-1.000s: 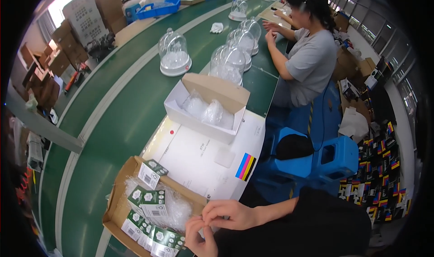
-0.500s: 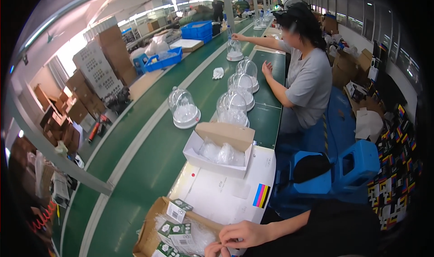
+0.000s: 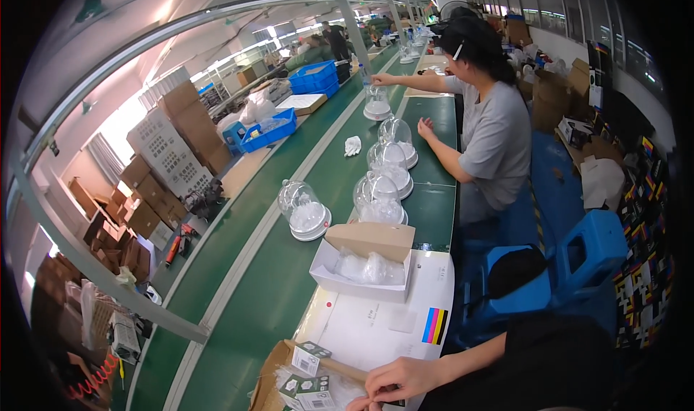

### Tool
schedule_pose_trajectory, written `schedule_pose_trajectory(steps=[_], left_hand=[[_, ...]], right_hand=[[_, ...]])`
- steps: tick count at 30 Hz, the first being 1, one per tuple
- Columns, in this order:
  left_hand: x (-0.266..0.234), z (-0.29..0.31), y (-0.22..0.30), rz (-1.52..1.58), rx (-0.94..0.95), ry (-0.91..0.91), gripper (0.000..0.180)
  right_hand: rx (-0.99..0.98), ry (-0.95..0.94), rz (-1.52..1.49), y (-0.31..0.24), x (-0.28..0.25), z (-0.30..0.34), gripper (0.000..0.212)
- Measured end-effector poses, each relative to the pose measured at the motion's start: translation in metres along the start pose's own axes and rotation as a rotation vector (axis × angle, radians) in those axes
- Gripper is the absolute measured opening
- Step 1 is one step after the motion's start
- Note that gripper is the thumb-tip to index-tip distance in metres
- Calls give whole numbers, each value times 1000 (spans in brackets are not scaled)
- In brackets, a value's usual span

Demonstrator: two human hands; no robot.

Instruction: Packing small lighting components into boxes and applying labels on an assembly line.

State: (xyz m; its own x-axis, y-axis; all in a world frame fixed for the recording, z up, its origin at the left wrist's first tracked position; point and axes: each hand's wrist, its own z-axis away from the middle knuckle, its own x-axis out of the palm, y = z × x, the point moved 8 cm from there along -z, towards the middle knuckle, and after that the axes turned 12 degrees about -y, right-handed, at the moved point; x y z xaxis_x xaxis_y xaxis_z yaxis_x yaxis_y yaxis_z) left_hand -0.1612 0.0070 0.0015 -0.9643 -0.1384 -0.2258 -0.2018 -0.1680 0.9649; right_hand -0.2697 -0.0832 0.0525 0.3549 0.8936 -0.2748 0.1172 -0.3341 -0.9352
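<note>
My right hand [image 3: 399,380] is low in the picture, its fingers bent and pinched together over something I cannot make out. Just a sliver of my left hand [image 3: 363,405] shows at the lower edge, its fingertips drawn together against the right ones. Beside them is an open cardboard box [image 3: 269,371] with clear plastic wrap [image 3: 345,391] and several small green-and-white cartons [image 3: 312,392] in it. A white printed sheet [image 3: 376,320] lies beyond my hands. On its far end stands an open white box [image 3: 358,284] holding a bubble-wrapped item [image 3: 365,268].
Several clear domes on white bases [image 3: 307,212] stand on the green conveyor table [image 3: 249,302], near a crumpled white glove [image 3: 352,146]. A co-worker [image 3: 495,122] reaches to a farther dome [image 3: 377,104]. A blue stool [image 3: 578,266] stands at right; a metal post [image 3: 108,288] rises at left.
The view has tilted and shifted, so the table's things sit lower and farther right. My hands stay together by the cardboard box; the left one shows less. The co-worker's arm remains outstretched.
</note>
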Motion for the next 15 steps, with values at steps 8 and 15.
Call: schedule_pose_trajectory(steps=[8,15], left_hand=[[5,-5,9,-188,-107,-93,14],[-10,-8,-22,-163,301,-198,26]], right_hand=[[-53,-126,104,6,-2,1,7],[-155,-226,207,-7,-7,-11,5]])
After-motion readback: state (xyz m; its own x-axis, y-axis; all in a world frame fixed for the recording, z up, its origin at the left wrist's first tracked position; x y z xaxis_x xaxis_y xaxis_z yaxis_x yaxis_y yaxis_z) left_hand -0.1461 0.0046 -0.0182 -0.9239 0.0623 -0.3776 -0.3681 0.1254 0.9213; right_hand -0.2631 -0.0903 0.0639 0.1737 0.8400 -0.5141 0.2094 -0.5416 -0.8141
